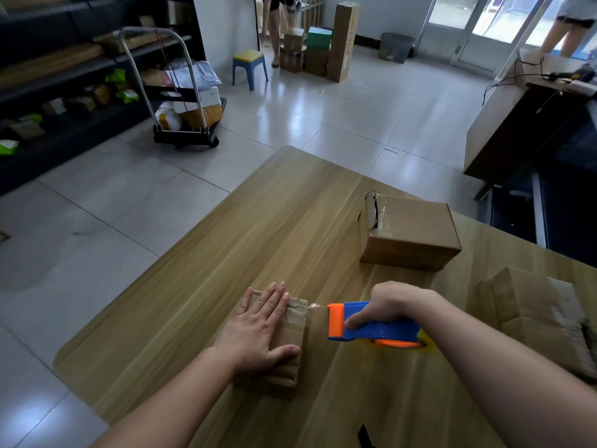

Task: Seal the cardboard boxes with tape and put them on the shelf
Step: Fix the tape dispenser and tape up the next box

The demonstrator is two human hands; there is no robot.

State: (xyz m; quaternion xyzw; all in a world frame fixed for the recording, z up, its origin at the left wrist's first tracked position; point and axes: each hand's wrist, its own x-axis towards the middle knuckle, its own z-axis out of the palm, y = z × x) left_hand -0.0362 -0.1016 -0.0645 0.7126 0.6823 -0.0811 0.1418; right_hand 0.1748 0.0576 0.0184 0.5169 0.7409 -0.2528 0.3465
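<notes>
A small cardboard box (292, 321) lies near the front of the wooden table (245, 221). My left hand (258, 324) rests flat on its top with straight fingers. To the right of the box, my right hand (392, 303) grips a blue and orange tape dispenser (371, 323). A strip of clear tape (315, 307) runs from the dispenser's orange head to the box's right edge. A larger taped box (410, 232) sits farther back on the table. Another box (536, 315) lies at the right edge.
Dark shelves (48, 79) with parcels line the left wall. A loaded hand cart (184, 101) stands in front of them. A blue stool (249, 67), stacked cartons (323, 50) and a person's legs are at the back. A dark counter (533, 124) stands at right.
</notes>
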